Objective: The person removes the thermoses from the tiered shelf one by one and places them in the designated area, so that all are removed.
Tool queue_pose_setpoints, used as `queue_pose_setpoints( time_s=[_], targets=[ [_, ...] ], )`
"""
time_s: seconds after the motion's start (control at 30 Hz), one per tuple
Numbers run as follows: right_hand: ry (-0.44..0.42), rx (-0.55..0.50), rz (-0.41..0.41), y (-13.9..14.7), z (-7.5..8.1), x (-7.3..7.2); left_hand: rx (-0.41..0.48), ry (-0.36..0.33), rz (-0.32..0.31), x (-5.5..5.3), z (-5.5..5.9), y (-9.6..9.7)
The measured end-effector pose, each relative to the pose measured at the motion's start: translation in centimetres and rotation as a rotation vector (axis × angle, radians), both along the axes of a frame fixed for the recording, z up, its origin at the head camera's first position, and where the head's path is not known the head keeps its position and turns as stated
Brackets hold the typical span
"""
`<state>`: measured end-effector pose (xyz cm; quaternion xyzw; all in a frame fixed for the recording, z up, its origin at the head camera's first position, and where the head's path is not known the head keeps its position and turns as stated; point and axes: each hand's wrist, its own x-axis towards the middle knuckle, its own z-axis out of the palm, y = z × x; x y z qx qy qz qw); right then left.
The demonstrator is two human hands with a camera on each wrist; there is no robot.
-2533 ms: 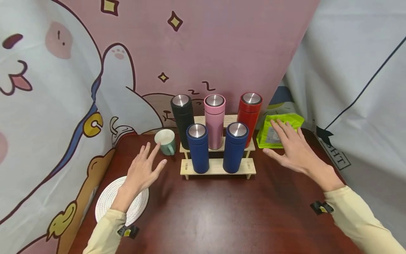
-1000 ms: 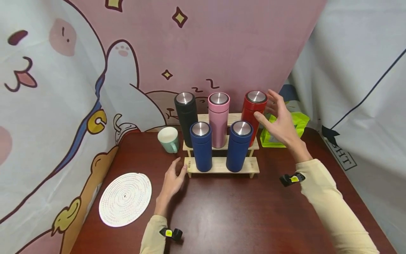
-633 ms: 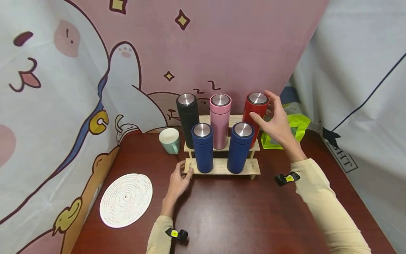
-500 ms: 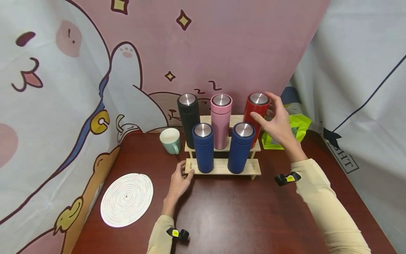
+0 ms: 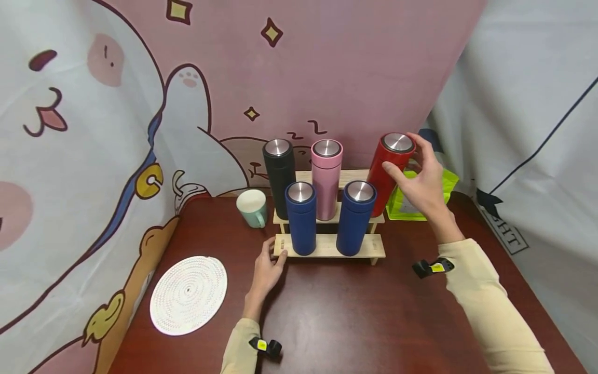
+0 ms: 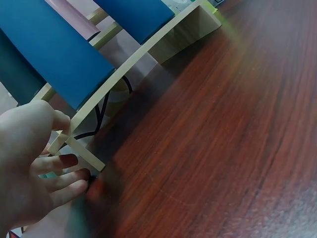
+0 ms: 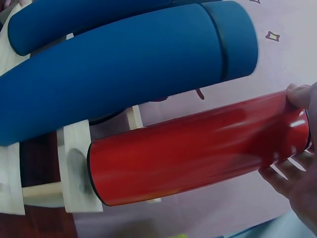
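My right hand (image 5: 422, 184) grips a red thermos bottle (image 5: 384, 182) near its silver-topped lid. The bottle leans right, and in the right wrist view its base sits at the pale edge of a shelf; whether it still touches is unclear. My left hand (image 5: 267, 272) pinches the left end of the tiered wooden rack (image 5: 327, 251), thumb on top and fingers below, as the left wrist view shows. Two blue thermos bottles, one left (image 5: 302, 226) and one right (image 5: 355, 226), stand on the front tier. Behind them are a dark green-black bottle (image 5: 280, 179) and a pink bottle (image 5: 326, 184).
A mint-green mug (image 5: 254, 209) stands left of the rack. Farther left lies a round white woven mat (image 5: 189, 296). Behind my right hand is a bright yellow-green bag (image 5: 403, 206). Printed cloth (image 5: 374, 67) hangs around the dark red-brown table (image 5: 327, 317).
Both hands have come in from the sides; the left took hold of the rack's end, the right of the red bottle. Since half a second ago the red bottle has tilted and shifted right.
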<state>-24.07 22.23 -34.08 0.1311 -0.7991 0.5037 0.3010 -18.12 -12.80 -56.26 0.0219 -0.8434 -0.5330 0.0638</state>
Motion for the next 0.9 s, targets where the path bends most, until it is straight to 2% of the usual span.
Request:
queue_pose_setpoints(
  time_s=[0.3, 0.4, 0.57, 0.9],
  targets=[
    [0.008, 0.023, -0.072, 2.3, 0.8, 1.8, 0.004, 0.048, 0.009, 0.0, -0.1, 0.3],
    [0.006, 0.032, -0.107, 3.3, 0.8, 2.4, 0.013, 0.035, 0.003, 0.0, -0.1, 0.4],
    [-0.009, 0.011, -0.139, 5.0, 0.0, 2.6, 0.056, -0.013, 0.000, 0.1, -0.3, 0.4],
    [-0.087, -0.012, -0.258, 9.0, -1.8, 3.2, 0.084, -0.032, -0.023, 0.1, -0.4, 0.3]
  ],
)
